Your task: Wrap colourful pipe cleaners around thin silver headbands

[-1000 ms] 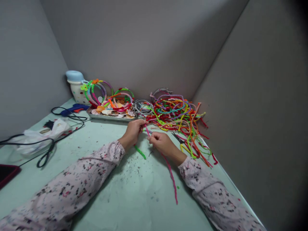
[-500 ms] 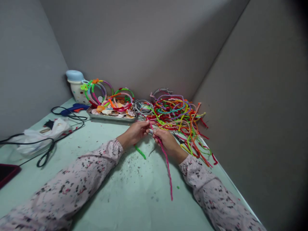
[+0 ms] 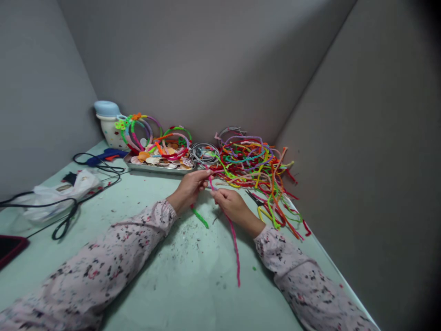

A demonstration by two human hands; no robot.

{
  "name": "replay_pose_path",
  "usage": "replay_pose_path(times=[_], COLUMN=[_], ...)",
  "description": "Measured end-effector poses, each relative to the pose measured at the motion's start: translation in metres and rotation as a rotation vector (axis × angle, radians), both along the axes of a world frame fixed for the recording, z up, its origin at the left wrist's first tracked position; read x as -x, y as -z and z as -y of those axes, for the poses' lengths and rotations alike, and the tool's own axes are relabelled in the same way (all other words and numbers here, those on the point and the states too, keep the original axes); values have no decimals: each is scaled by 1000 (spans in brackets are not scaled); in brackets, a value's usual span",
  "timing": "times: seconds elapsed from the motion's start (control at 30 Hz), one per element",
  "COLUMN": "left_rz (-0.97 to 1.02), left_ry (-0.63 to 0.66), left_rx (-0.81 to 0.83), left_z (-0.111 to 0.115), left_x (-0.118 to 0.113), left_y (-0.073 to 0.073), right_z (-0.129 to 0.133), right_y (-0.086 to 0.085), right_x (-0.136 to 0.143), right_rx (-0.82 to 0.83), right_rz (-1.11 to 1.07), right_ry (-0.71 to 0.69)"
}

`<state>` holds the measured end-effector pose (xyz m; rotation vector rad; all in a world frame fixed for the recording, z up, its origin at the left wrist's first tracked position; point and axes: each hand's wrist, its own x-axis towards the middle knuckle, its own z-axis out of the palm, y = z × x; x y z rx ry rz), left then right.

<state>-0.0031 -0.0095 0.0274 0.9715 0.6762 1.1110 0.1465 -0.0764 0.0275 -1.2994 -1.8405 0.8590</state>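
Observation:
A bright pink pipe cleaner (image 3: 236, 250) runs between my two hands, its long tail hanging down past the right one over the table. My left hand (image 3: 192, 186) pinches its upper end, fingers closed. Just to the right, my right hand (image 3: 234, 207) is closed around the same pipe cleaner. A short bit of thin grey wire (image 3: 209, 187) shows between the hands; the rest is hidden by fingers. Below my left hand a green pipe cleaner piece (image 3: 200, 218) sticks out; whether the hand holds it, I cannot tell.
A heap of coloured pipe cleaners (image 3: 255, 158) lies behind my right hand, with scissors (image 3: 259, 202) at its edge. Grey wire coils (image 3: 205, 152) sit beside a metal tray (image 3: 160, 169) of shells and wrapped hoops. Left are a cup (image 3: 110, 126), black cable (image 3: 70, 220), plastic bag (image 3: 48, 195) and phone (image 3: 13, 250).
Both hands have shifted slightly left. A small gap has opened between them, with the pink pipe cleaner stretched across it, and its hanging tail has swung left.

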Motion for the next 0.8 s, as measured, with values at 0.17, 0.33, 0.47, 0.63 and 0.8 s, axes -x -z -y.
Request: replay_pose_path(times=[0.17, 0.33, 0.47, 0.63, 0.8], left_rz=[-98, -86, -13, 38, 55], left_ry=[-158, -129, -92, -118, -141], left_rx=[-31, -34, 4, 27, 15], left_z=[2, 2, -1, -3, -6], left_x=[-3, -2, 0, 2, 4], left_y=[-1, 1, 1, 0, 2], right_z=[5, 6, 2, -3, -5], right_y=[-3, -1, 1, 2, 5], right_x=[3, 6, 4, -7, -14], right_rx=[-274, -253, 124, 416, 575], right_rz=[427, 373, -92, -441, -597], right_ry=[130, 138, 12, -158, -214])
